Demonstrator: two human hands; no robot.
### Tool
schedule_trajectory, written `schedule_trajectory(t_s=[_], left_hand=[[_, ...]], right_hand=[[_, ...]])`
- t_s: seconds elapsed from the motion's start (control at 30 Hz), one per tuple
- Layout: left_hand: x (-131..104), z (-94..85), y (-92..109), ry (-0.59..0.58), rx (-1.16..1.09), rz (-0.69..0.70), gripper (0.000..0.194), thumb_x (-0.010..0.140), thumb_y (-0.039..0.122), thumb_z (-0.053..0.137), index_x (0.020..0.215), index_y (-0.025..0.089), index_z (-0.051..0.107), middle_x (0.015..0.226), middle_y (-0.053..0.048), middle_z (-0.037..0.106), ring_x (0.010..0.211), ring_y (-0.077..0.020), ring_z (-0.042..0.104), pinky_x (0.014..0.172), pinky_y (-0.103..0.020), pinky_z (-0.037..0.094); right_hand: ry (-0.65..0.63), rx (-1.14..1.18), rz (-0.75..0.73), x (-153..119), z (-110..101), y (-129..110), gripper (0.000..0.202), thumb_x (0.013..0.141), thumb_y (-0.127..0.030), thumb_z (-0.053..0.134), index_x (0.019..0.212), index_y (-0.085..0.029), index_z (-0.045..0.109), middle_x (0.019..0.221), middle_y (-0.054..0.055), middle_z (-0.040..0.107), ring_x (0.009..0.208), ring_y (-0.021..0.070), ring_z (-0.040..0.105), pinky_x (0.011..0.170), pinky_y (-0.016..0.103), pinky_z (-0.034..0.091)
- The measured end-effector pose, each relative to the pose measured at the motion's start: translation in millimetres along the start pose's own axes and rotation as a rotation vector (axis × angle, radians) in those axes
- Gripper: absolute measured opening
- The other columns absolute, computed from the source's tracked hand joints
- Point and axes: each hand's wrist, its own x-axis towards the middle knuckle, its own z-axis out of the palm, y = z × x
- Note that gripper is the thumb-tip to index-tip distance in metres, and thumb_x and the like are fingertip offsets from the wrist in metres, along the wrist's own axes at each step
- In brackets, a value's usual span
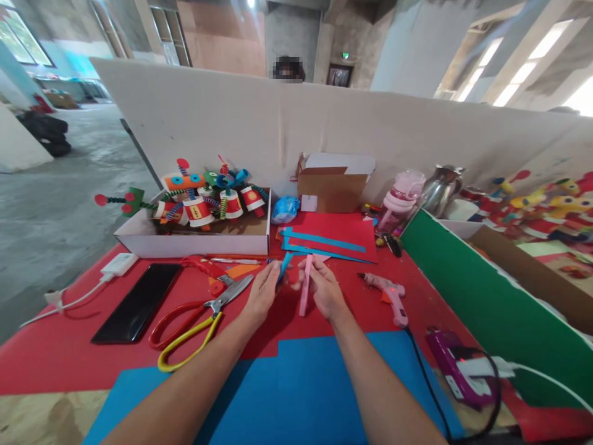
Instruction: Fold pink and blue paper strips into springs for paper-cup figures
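Note:
My left hand (267,287) is closed around a narrow blue paper strip (285,264) that points up and away. Beside it, my right hand (327,288) pinches a pink paper strip (306,290) whose lower end hangs down. The two strips are apart, a short gap between them. Both hands hover over red paper (296,330) at the middle of the table. Left of my left hand lie large scissors (217,306) with red and yellow handles. A pink glue gun (389,295) rests to the right of my right hand.
A white box (194,247) of paper-cup figures stands at the back left. Blue strips (324,240) lie behind my hands. A phone (138,303) is at left. Blue sheets (315,389) cover the front. A green panel (491,309) and a purple power strip (456,368) stand right.

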Motion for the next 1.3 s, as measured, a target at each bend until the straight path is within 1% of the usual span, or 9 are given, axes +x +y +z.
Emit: schedule_trajectory(t_s=[0.17,0.23,0.33,0.43,0.7,0.87,1.03,1.2,1.3], left_hand=[[3.5,0.5,-8.6,-0.067,0.077,0.105,0.030,0.085,0.043,0.046,0.068,0.019,0.047,0.060,0.005,0.042,0.055,-0.0101,0.039,0.054,-0.022,0.036],[2.6,0.4,-8.1,-0.072,0.145,0.163,0.027,0.085,0.040,0.047,0.069,0.019,0.047,0.061,0.005,0.043,0.057,-0.0104,0.040,0.057,-0.022,0.037],[0.0,-0.1,-5.5,-0.045,0.241,0.242,0.023,0.085,0.036,0.047,0.070,0.019,0.049,0.063,0.003,0.047,0.061,-0.0116,0.043,0.059,-0.023,0.038],[-1.6,-0.3,-4.6,-0.017,0.306,0.297,0.018,0.085,0.033,0.048,0.073,0.019,0.052,0.069,0.001,0.055,0.066,-0.0134,0.048,0.064,-0.025,0.041],[-4.9,-0.5,-4.4,0.061,0.447,0.458,0.015,0.086,0.027,0.048,0.074,0.020,0.054,0.073,-0.001,0.059,0.070,-0.0151,0.053,0.067,-0.026,0.043],[-7.5,-0.5,-5.0,0.028,0.549,0.584,0.014,0.087,0.021,0.045,0.075,0.020,0.054,0.076,-0.003,0.058,0.073,-0.0160,0.054,0.069,-0.027,0.044],[-9.3,0.4,-5.3,0.027,0.575,0.605,0.012,0.088,0.023,0.046,0.083,0.021,0.057,0.081,-0.005,0.061,0.078,-0.0173,0.055,0.074,-0.029,0.045],[-8.3,-1.1,-4.7,0.034,0.526,0.530,0.019,0.091,0.029,0.041,0.086,0.020,0.058,0.083,-0.005,0.063,0.077,-0.0167,0.057,0.074,-0.028,0.046],[-7.3,-1.9,-7.2,-0.011,0.529,0.475,0.018,0.089,0.032,0.045,0.090,0.020,0.058,0.087,-0.005,0.064,0.079,-0.0170,0.059,0.074,-0.028,0.046]], right_hand=[[0.109,-0.036,0.016,0.2,3.3,-1.0,0.036,0.076,-0.055,0.058,0.082,-0.020,0.061,0.057,-0.006,0.049,0.037,0.0037,0.030,0.034,0.017,0.020],[0.149,-0.115,-0.017,-0.4,4.8,-1.5,0.035,0.073,-0.053,0.063,0.082,-0.019,0.061,0.059,-0.005,0.051,0.039,0.0039,0.030,0.035,0.018,0.022],[0.171,-0.253,-0.106,-1.5,5.7,-1.2,0.029,0.062,-0.039,0.075,0.081,-0.020,0.063,0.066,-0.003,0.057,0.048,0.0067,0.040,0.043,0.020,0.035],[0.173,-0.330,-0.178,-1.5,4.7,0.1,0.022,0.062,-0.033,0.075,0.076,-0.021,0.064,0.070,-0.002,0.060,0.059,0.0104,0.048,0.055,0.023,0.044],[0.190,-0.361,-0.154,-0.4,2.3,0.7,0.022,0.064,-0.040,0.072,0.071,-0.021,0.063,0.055,-0.004,0.048,0.051,0.0101,0.042,0.044,0.022,0.035],[0.160,-0.378,-0.173,-2.5,3.8,-1.2,0.021,0.067,-0.040,0.071,0.073,-0.021,0.065,0.055,-0.004,0.049,0.051,0.0104,0.043,0.046,0.022,0.035],[0.170,-0.381,-0.176,-2.2,1.1,0.7,0.022,0.069,-0.043,0.070,0.074,-0.021,0.066,0.054,-0.004,0.049,0.051,0.0110,0.045,0.046,0.023,0.036],[0.166,-0.379,-0.167,-1.8,1.0,0.9,0.022,0.069,-0.042,0.070,0.075,-0.021,0.067,0.054,-0.004,0.049,0.050,0.0097,0.042,0.046,0.022,0.036],[0.161,-0.372,-0.178,-1.7,1.5,1.3,0.021,0.069,-0.041,0.070,0.073,-0.021,0.067,0.056,-0.004,0.050,0.050,0.0090,0.043,0.047,0.022,0.037]])
